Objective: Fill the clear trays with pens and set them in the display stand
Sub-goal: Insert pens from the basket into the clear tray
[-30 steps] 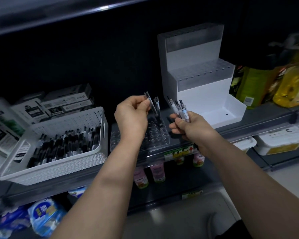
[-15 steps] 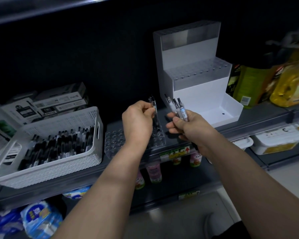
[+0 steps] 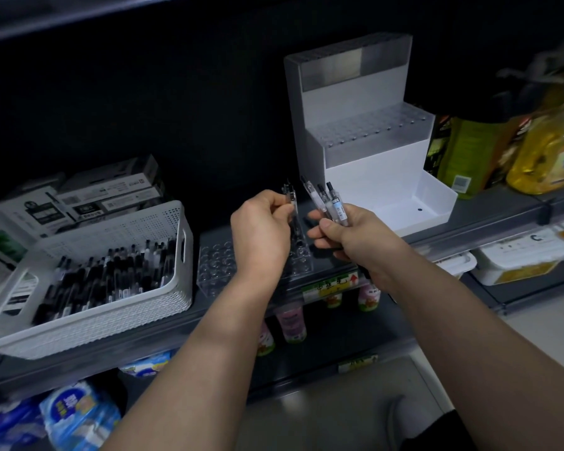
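Note:
A clear tray [image 3: 216, 265] with rows of round holes lies on the dark shelf between my arms. My left hand [image 3: 260, 232] pinches a clear pen [image 3: 290, 198] upright over the tray's right part. My right hand [image 3: 352, 237] grips a small bunch of pens [image 3: 331, 203] just to the right of it, tips pointing up. The white stepped display stand [image 3: 368, 177] rises behind my right hand, with two holed trays on its upper steps and its bottom step bare. A white basket [image 3: 118, 307] full of black and clear pens sits at the left.
Boxes of stationery [image 3: 108, 196] are stacked behind the basket. Yellow and green bottles [image 3: 534, 151] stand right of the stand. White tubs [image 3: 521, 262] and small pink bottles [image 3: 290, 323] fill the lower shelves, with blue packs [image 3: 75, 415] at bottom left.
My left hand has shifted right and a little down with its pen, closing on my right hand. The right hand keeps its bunch of pens nearly in place.

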